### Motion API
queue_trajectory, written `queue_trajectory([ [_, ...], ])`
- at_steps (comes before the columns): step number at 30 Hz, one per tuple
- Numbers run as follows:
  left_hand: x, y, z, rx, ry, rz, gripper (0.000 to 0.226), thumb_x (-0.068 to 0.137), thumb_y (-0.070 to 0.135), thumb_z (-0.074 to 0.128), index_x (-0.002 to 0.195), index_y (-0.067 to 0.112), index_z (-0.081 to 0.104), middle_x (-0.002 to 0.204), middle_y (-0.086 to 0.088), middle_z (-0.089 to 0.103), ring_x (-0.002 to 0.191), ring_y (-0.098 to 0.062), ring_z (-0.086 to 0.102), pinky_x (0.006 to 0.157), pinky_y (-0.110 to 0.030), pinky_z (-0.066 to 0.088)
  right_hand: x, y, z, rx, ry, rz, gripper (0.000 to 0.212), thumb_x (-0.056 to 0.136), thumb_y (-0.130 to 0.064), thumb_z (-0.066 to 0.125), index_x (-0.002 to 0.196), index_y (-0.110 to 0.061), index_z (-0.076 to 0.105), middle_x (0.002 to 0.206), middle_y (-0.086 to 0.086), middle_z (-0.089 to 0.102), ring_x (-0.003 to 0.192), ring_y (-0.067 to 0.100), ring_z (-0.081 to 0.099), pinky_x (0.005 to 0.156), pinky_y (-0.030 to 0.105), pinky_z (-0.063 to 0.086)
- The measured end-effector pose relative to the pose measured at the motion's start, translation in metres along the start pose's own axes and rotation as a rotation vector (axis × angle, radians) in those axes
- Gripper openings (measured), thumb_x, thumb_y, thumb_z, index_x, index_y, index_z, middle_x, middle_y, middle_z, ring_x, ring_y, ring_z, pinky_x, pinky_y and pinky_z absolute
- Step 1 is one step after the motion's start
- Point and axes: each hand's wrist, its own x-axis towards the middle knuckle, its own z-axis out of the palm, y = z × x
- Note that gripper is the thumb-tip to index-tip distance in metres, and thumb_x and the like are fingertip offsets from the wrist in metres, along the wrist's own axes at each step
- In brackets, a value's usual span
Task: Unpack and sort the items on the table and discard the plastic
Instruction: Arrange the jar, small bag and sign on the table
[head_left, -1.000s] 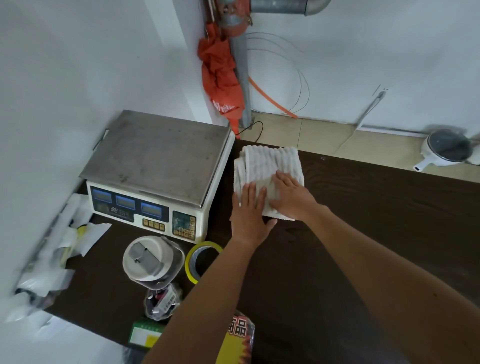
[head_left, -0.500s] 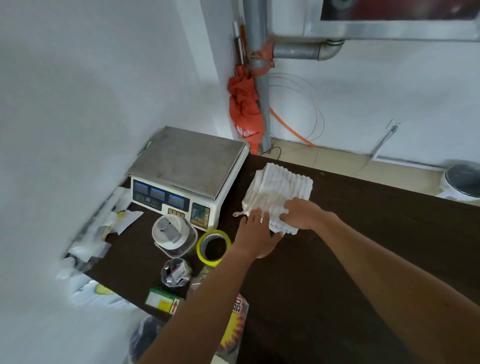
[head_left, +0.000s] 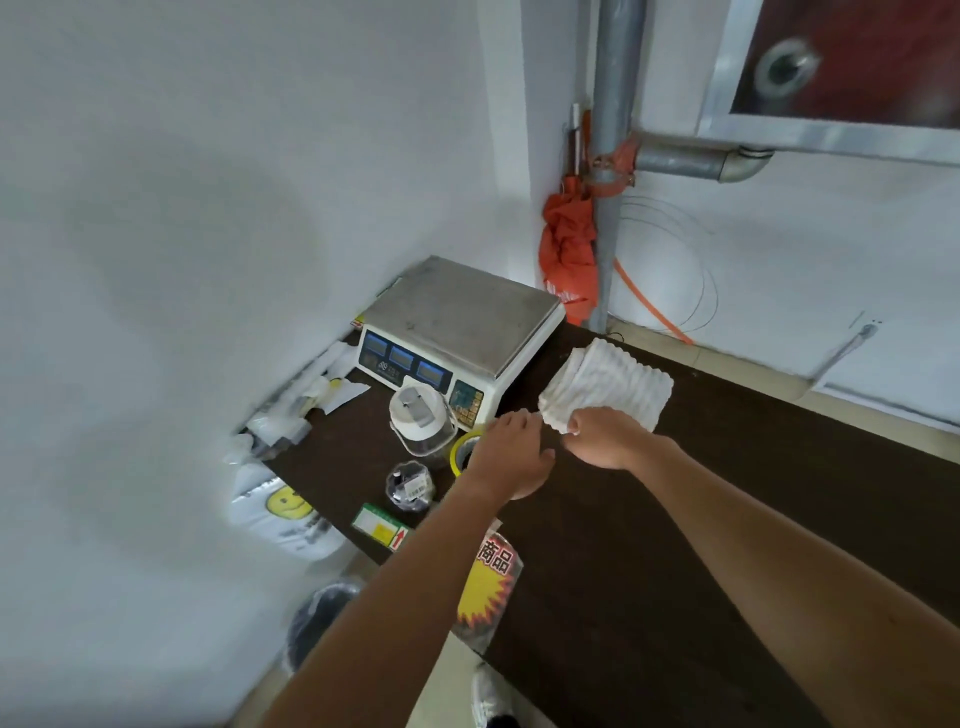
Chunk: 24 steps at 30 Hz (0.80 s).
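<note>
A folded white ribbed towel (head_left: 615, 382) lies on the dark table (head_left: 675, 519) just right of the scale. My right hand (head_left: 605, 441) is curled on the towel's near corner. My left hand (head_left: 511, 454) is flat with its palm down and fingers spread, off the towel to its left. It partly covers a yellow tape roll (head_left: 458, 453). Crumpled clear plastic wrappers (head_left: 306, 400) lie at the table's left edge by the wall.
A white digital scale (head_left: 457, 322) stands in the back corner. In front of it are a white-lidded jar (head_left: 421, 418), a small bagged item (head_left: 410, 486), a green-and-white box (head_left: 382, 525) and a red-yellow packet (head_left: 491, 577). Below the table sit a smiley bag (head_left: 283, 512) and a black-lined bin (head_left: 322, 618).
My right hand went from pressing flat on the towel to gripping its near corner. My left hand slid off the towel towards the tape roll. The view tilted up.
</note>
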Motion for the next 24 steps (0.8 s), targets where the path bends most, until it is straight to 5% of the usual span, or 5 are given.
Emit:
queue_trajectory([
  [6,-0.02,-0.06,-0.035,0.062,0.107,-0.043,0.054,0.089,0.033,0.054,0.139,0.011,0.049,0.14,-0.012,0.05,0.137,-0.031,0.039,0.108,-0.043,0.036,-0.007,-0.06,-0.008,-0.032,-0.027,-0.093,0.023,0.098,-0.033,0.045,0.082,-0.017,0.049,0.078,0.0,0.048,0.083,0.023,0.051,0.072,0.035,0.039],
  [12,-0.036,-0.127,-0.066,0.131,0.142,-0.123,0.065,0.087,0.038,0.06,0.146,0.019,0.04,0.148,-0.012,0.043,0.141,-0.03,0.034,0.108,-0.044,0.038,-0.005,-0.113,-0.007,-0.097,0.01,-0.123,0.035,0.099,-0.036,0.046,0.068,-0.019,0.039,0.065,-0.001,0.041,0.062,0.02,0.044,0.054,0.032,0.031],
  [15,-0.036,-0.157,-0.07,0.095,0.07,-0.17,0.078,0.085,0.042,0.065,0.15,0.018,0.029,0.152,-0.012,0.037,0.14,-0.031,0.035,0.106,-0.045,0.04,0.0,-0.136,-0.005,-0.091,0.005,-0.113,0.028,0.099,-0.041,0.045,0.098,-0.014,0.054,0.086,0.004,0.057,0.089,0.03,0.059,0.07,0.036,0.043],
  [18,-0.033,-0.176,-0.062,-0.047,0.024,-0.247,0.091,0.084,0.046,0.07,0.152,0.008,0.022,0.155,-0.013,0.035,0.141,-0.031,0.035,0.11,-0.045,0.038,0.011,-0.152,0.003,-0.056,-0.018,-0.078,0.05,0.098,-0.043,0.047,0.136,-0.01,0.046,0.123,0.013,0.061,0.109,0.033,0.06,0.087,0.041,0.049],
  [24,-0.019,-0.192,-0.03,-0.323,0.003,-0.299,0.099,0.068,0.058,0.082,0.141,0.009,0.037,0.134,-0.01,0.055,0.122,-0.027,0.054,0.101,-0.039,0.046,0.02,-0.174,0.022,0.112,-0.037,-0.039,0.068,0.095,-0.045,0.053,0.152,-0.016,0.029,0.137,0.01,0.056,0.113,0.028,0.06,0.079,0.034,0.043],
])
